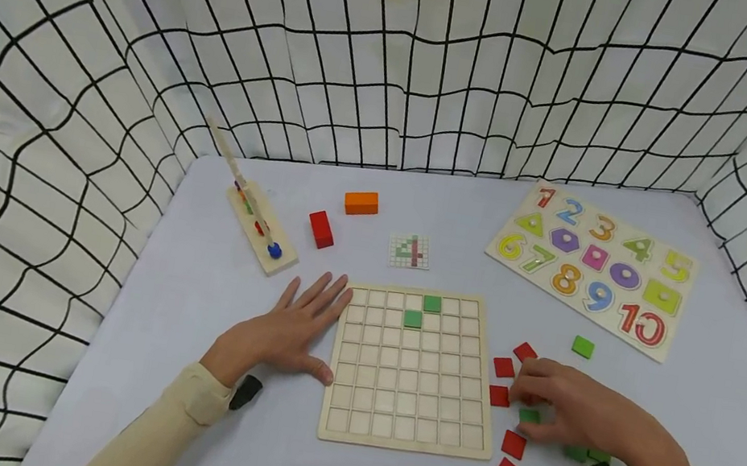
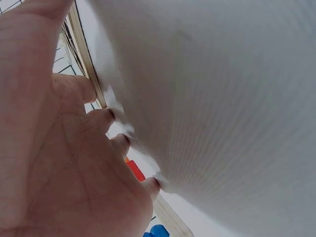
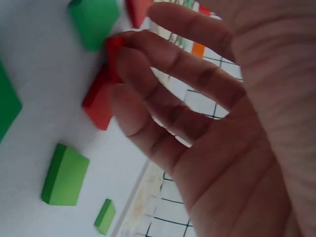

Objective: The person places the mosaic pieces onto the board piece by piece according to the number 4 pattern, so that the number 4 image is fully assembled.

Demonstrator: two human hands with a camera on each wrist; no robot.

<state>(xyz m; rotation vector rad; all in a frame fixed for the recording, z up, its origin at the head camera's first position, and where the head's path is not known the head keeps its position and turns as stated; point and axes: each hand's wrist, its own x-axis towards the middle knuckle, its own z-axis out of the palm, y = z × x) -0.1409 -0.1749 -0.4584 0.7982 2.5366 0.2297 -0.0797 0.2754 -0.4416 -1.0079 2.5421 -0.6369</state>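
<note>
My left hand lies with spread fingers on the white table, its thumb and fingertips right at the left edge of a wooden grid board. Two green tiles sit in the board's upper cells, one of them a green tile in the second row. Right of the board, my right hand hovers over loose tiles, fingers loosely bent and thumb apart. Between thumb and fingers a green tile shows. Its fingertips are right at a red tile in the right wrist view.
Several red tiles line the board's right side; a light green tile lies beyond. Behind are a small pattern card, an orange block, a red block, a wooden bead stand and a number puzzle. Black netting surrounds the table.
</note>
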